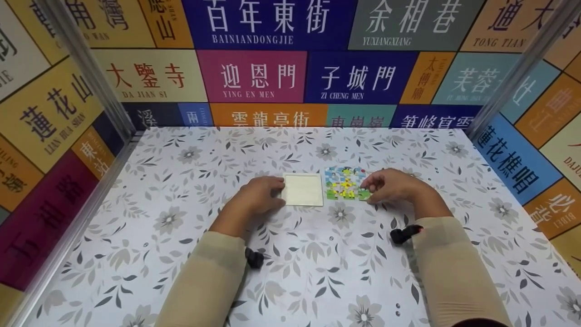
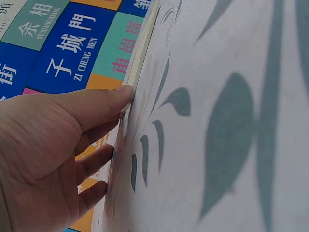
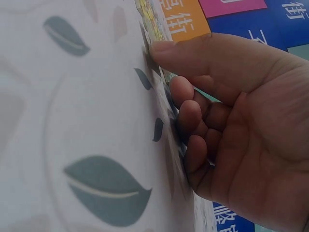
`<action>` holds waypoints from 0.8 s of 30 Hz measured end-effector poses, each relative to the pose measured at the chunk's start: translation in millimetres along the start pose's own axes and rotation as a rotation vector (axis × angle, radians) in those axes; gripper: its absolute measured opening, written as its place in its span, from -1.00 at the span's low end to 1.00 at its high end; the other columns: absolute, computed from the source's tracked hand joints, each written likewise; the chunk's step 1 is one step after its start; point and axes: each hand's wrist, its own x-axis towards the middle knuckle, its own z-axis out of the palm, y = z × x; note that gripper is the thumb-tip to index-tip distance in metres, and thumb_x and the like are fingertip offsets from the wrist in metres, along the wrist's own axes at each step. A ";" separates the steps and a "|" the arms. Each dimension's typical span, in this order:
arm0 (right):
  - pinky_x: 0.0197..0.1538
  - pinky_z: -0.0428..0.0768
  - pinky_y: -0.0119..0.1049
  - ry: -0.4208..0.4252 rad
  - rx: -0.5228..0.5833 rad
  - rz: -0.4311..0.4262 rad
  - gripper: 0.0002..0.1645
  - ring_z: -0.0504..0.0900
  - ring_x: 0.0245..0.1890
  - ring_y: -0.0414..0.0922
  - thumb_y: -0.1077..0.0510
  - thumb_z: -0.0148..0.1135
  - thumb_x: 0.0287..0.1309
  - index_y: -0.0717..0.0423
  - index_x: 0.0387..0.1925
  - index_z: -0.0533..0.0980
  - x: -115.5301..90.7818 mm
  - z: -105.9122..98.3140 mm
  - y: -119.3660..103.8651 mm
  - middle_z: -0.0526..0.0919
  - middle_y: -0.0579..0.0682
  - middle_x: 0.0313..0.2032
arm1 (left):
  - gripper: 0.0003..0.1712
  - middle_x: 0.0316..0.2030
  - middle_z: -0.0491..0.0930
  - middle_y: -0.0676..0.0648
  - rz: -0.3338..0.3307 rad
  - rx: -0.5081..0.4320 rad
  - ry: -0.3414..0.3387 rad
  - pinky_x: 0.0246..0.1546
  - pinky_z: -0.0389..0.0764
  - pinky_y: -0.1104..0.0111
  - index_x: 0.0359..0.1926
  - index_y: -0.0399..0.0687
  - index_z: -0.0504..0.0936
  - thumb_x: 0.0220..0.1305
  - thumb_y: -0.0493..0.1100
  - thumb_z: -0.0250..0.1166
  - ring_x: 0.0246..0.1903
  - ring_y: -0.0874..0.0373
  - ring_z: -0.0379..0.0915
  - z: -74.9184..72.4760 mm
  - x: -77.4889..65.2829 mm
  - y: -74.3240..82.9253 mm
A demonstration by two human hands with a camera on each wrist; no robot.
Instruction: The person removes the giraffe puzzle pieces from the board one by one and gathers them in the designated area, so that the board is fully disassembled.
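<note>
A shallow cream square tray point(image 1: 303, 190) with a raised rim lies on the table. My left hand point(image 1: 261, 194) is at its left side, thumb near the lower corner and fingers further up the edge. The left wrist view shows the left thumb point(image 2: 126, 94) against the tray's pale edge, fingers loosely bent. Right of the tray lies a colourful jigsaw puzzle point(image 1: 345, 184), its pieces fitted in a square of blue, yellow and green. My right hand point(image 1: 392, 185) touches its right side, thumb at the lower right corner, fingers bent; the palm hides part of that edge.
A white tablecloth point(image 1: 290, 272) with grey leaves and flowers covers the table. Behind it stands a wall of coloured panels point(image 1: 254, 75) with lettering. Metal posts point(image 1: 97, 86) rise at the back corners. A small black device sits at each cuff.
</note>
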 end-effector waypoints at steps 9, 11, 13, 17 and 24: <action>-0.03 0.56 -0.26 0.000 0.022 -0.009 -0.46 0.53 -0.12 -0.08 0.11 0.63 0.11 0.02 0.14 0.67 -0.1 0.0 0.3 0.61 0.02 -0.11 | -0.34 0.58 0.40 0.08 -0.003 0.018 0.003 0.69 0.17 0.04 0.50 0.07 0.54 0.42 -0.04 0.43 0.64 -0.02 0.19 -0.1 -1.6 1.7; -0.03 0.57 -0.25 -0.003 0.031 -0.008 -0.45 0.54 -0.11 -0.07 0.10 0.63 0.13 0.02 0.15 0.66 -0.5 -0.8 -0.1 0.61 0.01 -0.10 | -0.34 0.58 0.40 0.08 -0.013 0.013 0.005 0.68 0.18 0.03 0.49 0.09 0.55 0.42 -0.04 0.43 0.64 -0.02 0.19 -0.6 -2.7 2.7; -0.01 0.57 -0.24 -0.001 0.040 -0.006 -0.45 0.54 -0.10 -0.07 0.06 0.62 0.15 0.02 0.16 0.65 -0.9 -1.6 -0.7 0.61 0.00 -0.09 | -0.34 0.57 0.41 0.08 -0.017 0.011 0.009 0.68 0.19 0.02 0.49 0.10 0.55 0.42 -0.04 0.43 0.63 -0.03 0.20 -0.9 -3.2 3.2; -0.05 0.57 -0.28 0.017 0.067 0.005 -0.43 0.53 -0.11 -0.11 -0.01 0.60 0.19 0.03 0.19 0.63 -1.6 -2.2 -2.8 0.59 -0.05 -0.10 | -0.34 0.57 0.42 0.08 -0.017 0.009 0.018 0.68 0.18 0.02 0.49 0.12 0.56 0.41 -0.03 0.44 0.63 -0.03 0.21 -0.3 -2.3 2.6; -0.31 0.51 -0.35 0.047 0.177 0.008 -0.43 0.46 -0.34 -0.19 -0.03 0.53 0.28 0.11 0.22 0.60 -1.8 -1.5 -5.0 0.52 -0.07 -0.21 | -0.34 0.58 0.40 0.12 -0.014 0.001 0.028 0.71 0.11 0.04 0.48 0.13 0.56 0.40 -0.02 0.45 0.65 -0.02 0.17 2.4 -1.0 -0.6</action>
